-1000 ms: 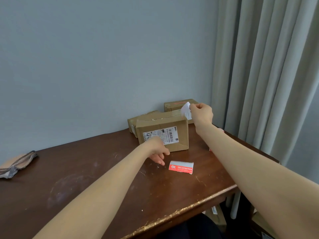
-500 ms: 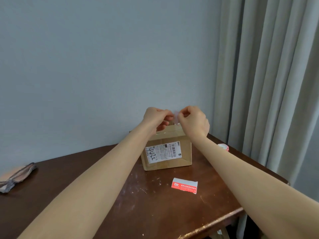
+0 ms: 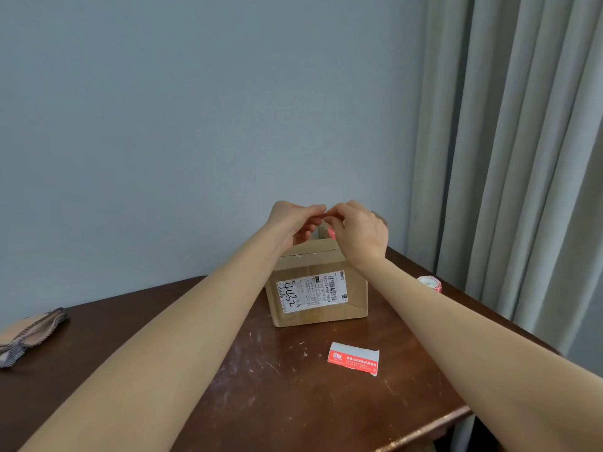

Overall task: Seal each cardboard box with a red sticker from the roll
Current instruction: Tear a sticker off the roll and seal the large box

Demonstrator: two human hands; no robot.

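Above cardboard box: left hand, right hand fingers curled, tips meeting, pinching red sticker.

Soft, flat daylight fills the room, seeping through the curtain on the right; nothing glares. The wall looks paler low down and duller toward the top. The box throws only a faint shadow on the counter, whose dark wood carries a dull sheen. The fingers and the red sticker they pinch look smeared. Curtain folds lean and the forearms balloon at the edges.
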